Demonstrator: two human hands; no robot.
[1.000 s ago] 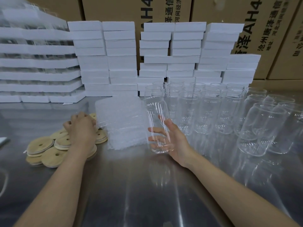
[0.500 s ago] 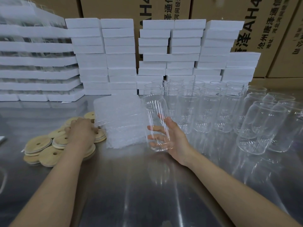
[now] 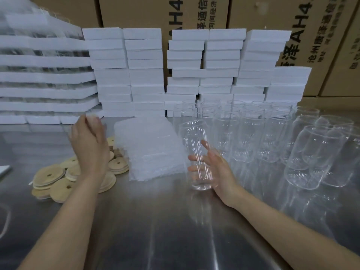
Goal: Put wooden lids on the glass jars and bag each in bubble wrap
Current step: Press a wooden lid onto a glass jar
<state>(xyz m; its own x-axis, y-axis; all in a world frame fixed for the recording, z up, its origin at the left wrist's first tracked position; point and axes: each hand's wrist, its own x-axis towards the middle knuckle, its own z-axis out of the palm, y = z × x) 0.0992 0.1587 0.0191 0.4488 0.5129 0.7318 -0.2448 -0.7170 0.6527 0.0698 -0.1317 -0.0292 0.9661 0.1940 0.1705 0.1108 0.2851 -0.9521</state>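
Note:
My right hand (image 3: 219, 172) grips a clear glass jar (image 3: 195, 141) upright, its base just above the steel table (image 3: 155, 227). My left hand (image 3: 88, 141) is raised above a pile of round wooden lids (image 3: 51, 178), each with a small hole. Its fingers are closed on a pale, blurred piece at the tips that looks like one lid. Between the hands lies a stack of bubble wrap bags (image 3: 152, 149).
Several empty jars (image 3: 251, 131) stand behind the held one, and more jars (image 3: 311, 154) lie on their sides at the right. White foam boxes (image 3: 146, 75) are stacked along the back, foam trays (image 3: 39, 78) at the left, and cardboard cartons (image 3: 194, 14) behind them.
My left hand has lifted off the lid pile and moved up and away from me. My right hand keeps the jar in nearly the same place.

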